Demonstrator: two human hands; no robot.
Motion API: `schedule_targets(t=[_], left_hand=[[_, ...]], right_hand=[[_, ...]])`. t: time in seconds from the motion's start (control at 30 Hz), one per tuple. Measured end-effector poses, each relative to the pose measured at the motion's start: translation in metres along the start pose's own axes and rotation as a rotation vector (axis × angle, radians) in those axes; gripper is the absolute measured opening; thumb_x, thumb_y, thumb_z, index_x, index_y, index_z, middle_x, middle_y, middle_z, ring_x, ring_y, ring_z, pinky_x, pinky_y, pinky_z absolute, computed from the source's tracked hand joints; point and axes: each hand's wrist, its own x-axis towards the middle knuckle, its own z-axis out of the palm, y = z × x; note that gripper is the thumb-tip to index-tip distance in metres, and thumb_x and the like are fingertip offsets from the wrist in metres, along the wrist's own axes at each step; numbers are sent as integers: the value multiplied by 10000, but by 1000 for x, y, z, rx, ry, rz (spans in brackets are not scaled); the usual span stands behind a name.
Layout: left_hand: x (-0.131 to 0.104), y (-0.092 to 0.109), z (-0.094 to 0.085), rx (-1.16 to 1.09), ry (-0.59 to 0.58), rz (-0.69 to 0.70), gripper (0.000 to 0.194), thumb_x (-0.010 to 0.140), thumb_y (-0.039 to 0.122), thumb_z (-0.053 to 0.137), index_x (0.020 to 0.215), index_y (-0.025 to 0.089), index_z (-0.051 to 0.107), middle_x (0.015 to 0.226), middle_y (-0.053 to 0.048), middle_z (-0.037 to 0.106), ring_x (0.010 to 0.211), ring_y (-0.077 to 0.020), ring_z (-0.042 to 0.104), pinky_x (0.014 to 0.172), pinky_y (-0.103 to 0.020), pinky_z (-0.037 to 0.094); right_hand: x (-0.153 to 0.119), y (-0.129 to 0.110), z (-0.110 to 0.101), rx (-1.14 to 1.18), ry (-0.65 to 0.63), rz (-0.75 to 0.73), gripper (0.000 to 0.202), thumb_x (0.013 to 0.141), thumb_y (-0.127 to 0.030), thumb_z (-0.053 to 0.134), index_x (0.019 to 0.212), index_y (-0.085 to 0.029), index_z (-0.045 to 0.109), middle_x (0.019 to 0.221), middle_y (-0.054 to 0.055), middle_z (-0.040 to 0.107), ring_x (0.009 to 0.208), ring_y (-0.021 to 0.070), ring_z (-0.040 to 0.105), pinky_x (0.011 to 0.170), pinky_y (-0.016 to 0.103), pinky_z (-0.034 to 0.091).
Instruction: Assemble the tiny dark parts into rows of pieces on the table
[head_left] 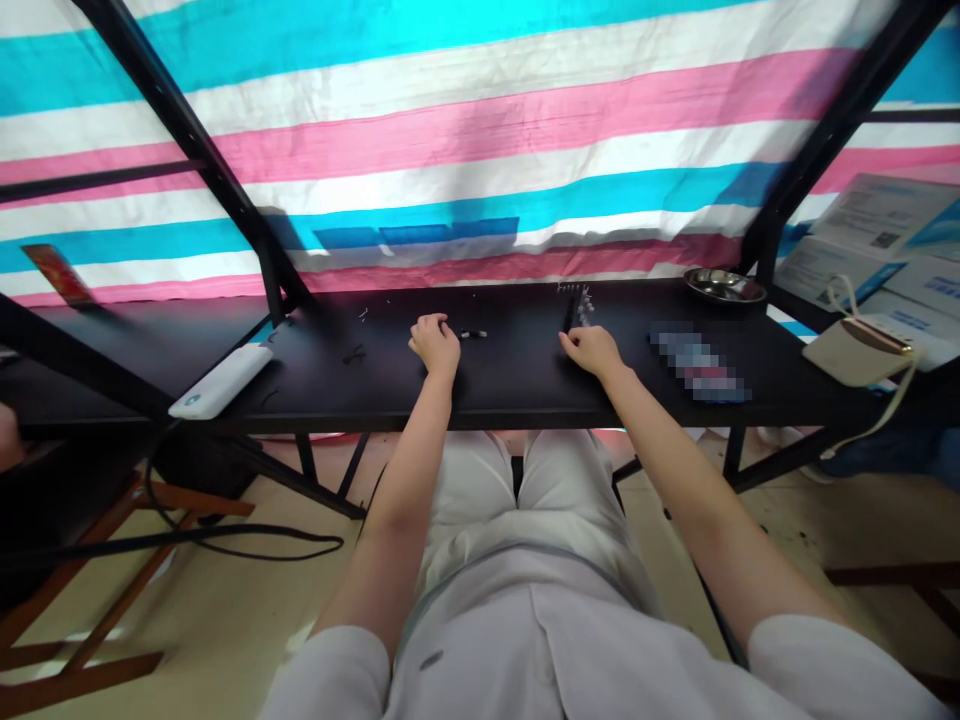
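Observation:
My left hand rests on the black table with its fingers curled in. Whether anything is inside them is hidden. Just to its right lies a small black piece with a pale end. My right hand is also on the tabletop, loosely closed, thumb pointing left; its palm side is out of sight. Right beyond its knuckles stand rows of small black pieces and small clear pieces, too small to name.
Tiny white bits and a dark thin item lie left. A white power strip is at the left end. Rightward are a blurred-out packet, a metal dish, a cream pouch and boxes. Black frame posts flank the table.

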Motion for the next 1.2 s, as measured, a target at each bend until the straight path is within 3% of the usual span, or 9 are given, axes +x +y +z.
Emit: schedule_targets(t=[0.17, 0.4, 0.6, 0.87, 1.0, 1.1, 1.2], left_hand=[[0, 1, -1, 33, -12, -43, 227, 801, 87, 446, 926, 214, 585, 1094, -110, 567, 1089, -294, 465, 901, -452, 335], [-2, -2, 3, 188, -186, -52, 218, 824, 158, 503, 1011, 240, 578, 1206, -67, 540, 1174, -256, 416, 956, -430, 322], [-1, -8, 8, 256, -278, -75, 118, 825, 218, 541, 923, 228, 606, 1183, -85, 539, 1163, -286, 411, 938, -467, 317], [-1, -8, 9, 206, -291, -62, 75, 809, 157, 544, 830, 214, 588, 1066, -95, 581, 1083, -294, 465, 888, -466, 321], [-4, -2, 9, 69, -261, 73, 111, 829, 144, 520, 876, 225, 578, 1013, -70, 627, 1022, -270, 504, 860, -432, 330], [-9, 4, 10, -24, -238, 274, 137, 837, 146, 505, 918, 224, 584, 996, -57, 652, 976, -248, 520, 833, -393, 349], [-17, 12, 9, -77, -239, 485, 157, 853, 162, 489, 961, 214, 590, 1008, -53, 656, 976, -228, 520, 834, -369, 359]], right_hand=[[0, 0, 0, -41, -30, -42, 399, 881, -417, 402, 674, -204, 667, 673, 68, 664, 675, 189, 590, 598, 272, 329], [-1, 0, -1, -35, -30, -65, 410, 885, -408, 391, 664, -196, 664, 675, 72, 665, 656, 180, 580, 577, 273, 297], [-2, 0, 0, -17, -9, -63, 396, 874, -405, 403, 658, -198, 662, 661, 72, 655, 652, 182, 571, 569, 274, 289], [1, -11, 0, 67, 34, -160, 411, 881, -401, 399, 585, -191, 591, 593, 53, 603, 584, 159, 527, 565, 273, 277], [7, -42, -2, 221, 141, -204, 431, 912, -462, 359, 678, -187, 594, 649, 49, 613, 603, 152, 532, 576, 263, 300], [9, -69, 3, 328, 204, -209, 400, 923, -485, 337, 921, -184, 601, 760, 45, 640, 667, 164, 566, 608, 260, 339], [8, -84, 13, 340, 182, -271, 435, 932, -480, 314, 1126, -158, 534, 892, 78, 654, 741, 192, 592, 639, 274, 368]])
